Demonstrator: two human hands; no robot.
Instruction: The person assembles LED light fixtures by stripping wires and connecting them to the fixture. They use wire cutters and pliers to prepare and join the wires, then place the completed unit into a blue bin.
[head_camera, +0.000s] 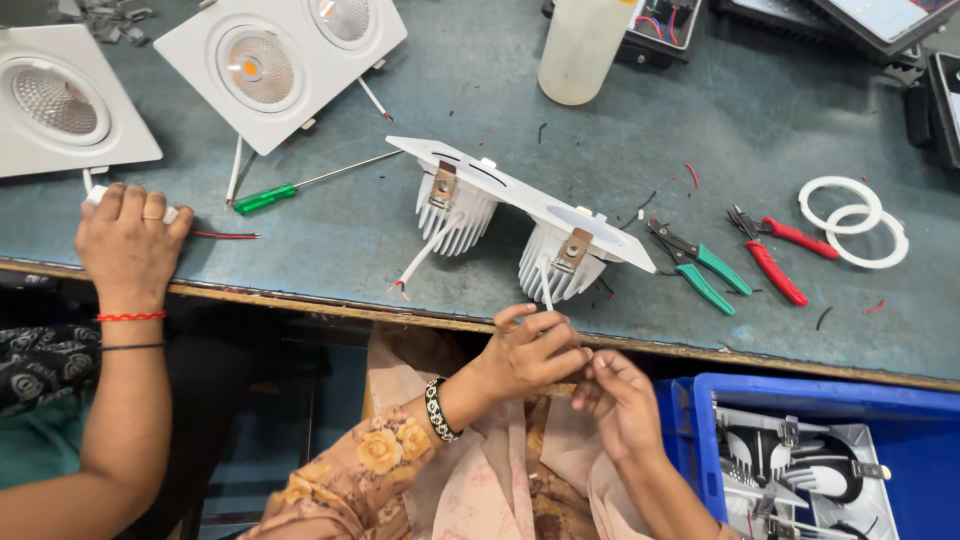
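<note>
Your twin downlight fixture lies face-down near the front edge of the desk, white frame tilted, both finned heat sinks and spring clips up. Its white lead runs down to your hands: left hand pinches the wire end, right hand closes on it too (tips hidden). By my reading, wiring is unfinished; two assembled fixtures sit beyond. Pliers lie unused.
</note>
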